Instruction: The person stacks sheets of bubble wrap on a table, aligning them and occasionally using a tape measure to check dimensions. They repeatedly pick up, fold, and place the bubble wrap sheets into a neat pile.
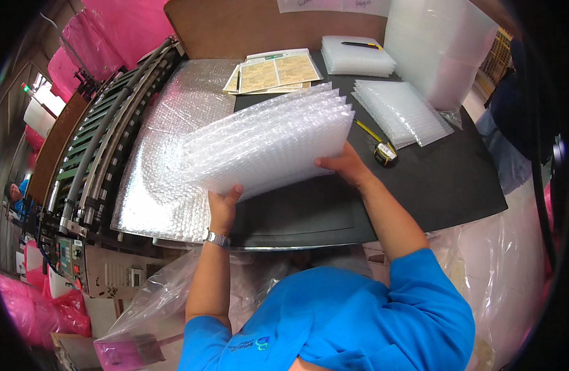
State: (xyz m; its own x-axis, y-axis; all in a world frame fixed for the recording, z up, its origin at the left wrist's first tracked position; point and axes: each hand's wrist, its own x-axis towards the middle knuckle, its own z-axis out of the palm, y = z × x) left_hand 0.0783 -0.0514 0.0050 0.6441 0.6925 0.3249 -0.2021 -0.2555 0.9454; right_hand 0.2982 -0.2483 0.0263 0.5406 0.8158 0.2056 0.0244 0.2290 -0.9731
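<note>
Between my two hands I hold a stack of clear bubble wrap bags (pixel 272 145), tilted up above the black table top (pixel 290 216). My left hand (pixel 224 204) grips the near left corner, thumb on the front face. At the right end my right hand (pixel 345 166) clasps the stack, its thumb also in front; the other fingers of both hands are hidden behind. Several layers fan apart along the upper edge. A bubble wrap sheet (pixel 154 185) lies flat under and left of the stack. Right of my right hand rests a tape measure (pixel 385 154) with its yellow blade partly out.
More bubble wrap bags (pixel 402 111) lie at the right, and another pile (pixel 358 59) behind carries a black and yellow pen (pixel 361 44). Printed sheets (pixel 278 71) sit at the back. A roller machine (pixel 99 136) borders the table's left; a tall translucent plastic stack (pixel 439 49) stands back right.
</note>
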